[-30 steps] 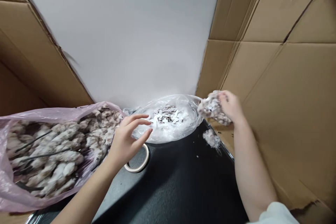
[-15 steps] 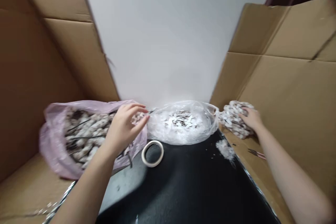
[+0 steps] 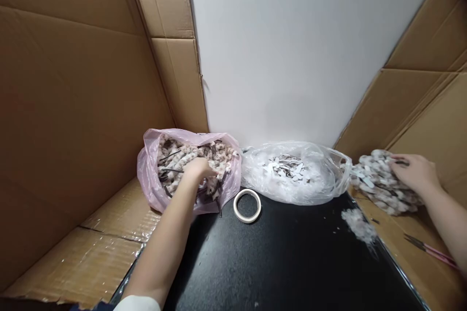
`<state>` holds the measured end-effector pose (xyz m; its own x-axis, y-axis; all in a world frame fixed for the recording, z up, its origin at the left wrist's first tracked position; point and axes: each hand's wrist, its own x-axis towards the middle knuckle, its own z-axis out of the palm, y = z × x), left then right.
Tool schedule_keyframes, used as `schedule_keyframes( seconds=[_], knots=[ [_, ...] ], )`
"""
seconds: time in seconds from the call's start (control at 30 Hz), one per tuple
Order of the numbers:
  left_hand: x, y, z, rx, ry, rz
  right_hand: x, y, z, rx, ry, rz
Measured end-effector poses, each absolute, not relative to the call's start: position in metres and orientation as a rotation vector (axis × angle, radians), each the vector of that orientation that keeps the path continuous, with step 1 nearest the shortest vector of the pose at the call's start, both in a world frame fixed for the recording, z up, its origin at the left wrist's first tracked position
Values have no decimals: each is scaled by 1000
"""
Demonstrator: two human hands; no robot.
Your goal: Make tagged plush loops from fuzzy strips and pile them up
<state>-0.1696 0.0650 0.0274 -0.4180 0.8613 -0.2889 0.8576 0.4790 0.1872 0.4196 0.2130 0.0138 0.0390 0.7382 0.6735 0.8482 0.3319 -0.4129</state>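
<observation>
My left hand (image 3: 199,169) reaches into an open pink plastic bag (image 3: 146,175) full of fluffy beige-and-brown pieces (image 3: 186,153) with dark stems. Its fingers curl down among them, the tips mostly hidden, so what they pinch does not show. Off to the right, my right hand (image 3: 418,172) lies with curled fingers on the upper side of a fluffy white-and-brown bundle (image 3: 383,187). Small white tags hang at that bundle's left end. Between the two stands an open clear plastic bag (image 3: 251,170) holding many white and dark slips (image 3: 288,167).
A roll of off-white tape (image 3: 237,211) lies on the black tabletop (image 3: 277,257), in front of the bags. Near the right edge rest a tuft of white fluff (image 3: 359,225) and pink-handled snips (image 3: 430,249). Cardboard panels (image 3: 76,73) rise at both sides; a pale wall stands behind.
The view has swung left. My left hand has gone from hovering open over the pink bag to curled down inside it. My right hand remains at the fluffy bundle.
</observation>
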Motion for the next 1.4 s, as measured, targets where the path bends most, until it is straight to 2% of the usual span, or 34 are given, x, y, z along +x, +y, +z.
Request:
schedule_keyframes(
  seconds=[0.1, 0.2, 0.37, 0.5, 0.7, 0.8, 0.87, 1.07, 1.4],
  knots=[
    [-156, 78, 11, 1379, 2408, 25, 370, 195, 18, -1396, -1713, -226],
    [-157, 77, 14, 1402, 2429, 158, 301, 161, 27, -1180, -1730, -199],
    [-174, 57, 40, 1482, 2400, 528, 189, 93, 38, -888, -1793, 91],
    [-180, 40, 60, 1506, 2182, 820, 141, 65, 38, -731, -1882, 343],
    [-138, 24, 87, 1454, 1527, 1119, 127, 43, 41, -675, -1928, 703],
    [-97, 22, 86, 970, 798, 1359, 125, 22, 46, -664, -1921, 790],
    [-69, 21, 79, 759, 576, 1460, 121, 9, 48, -707, -1923, 910],
    [-22, 11, 56, 703, 482, 1623, 102, -5, 32, -773, -1807, 1446],
    [-11, 6, 51, 777, 479, 1634, 96, 2, 20, -730, -1533, 1643]
  ],
)
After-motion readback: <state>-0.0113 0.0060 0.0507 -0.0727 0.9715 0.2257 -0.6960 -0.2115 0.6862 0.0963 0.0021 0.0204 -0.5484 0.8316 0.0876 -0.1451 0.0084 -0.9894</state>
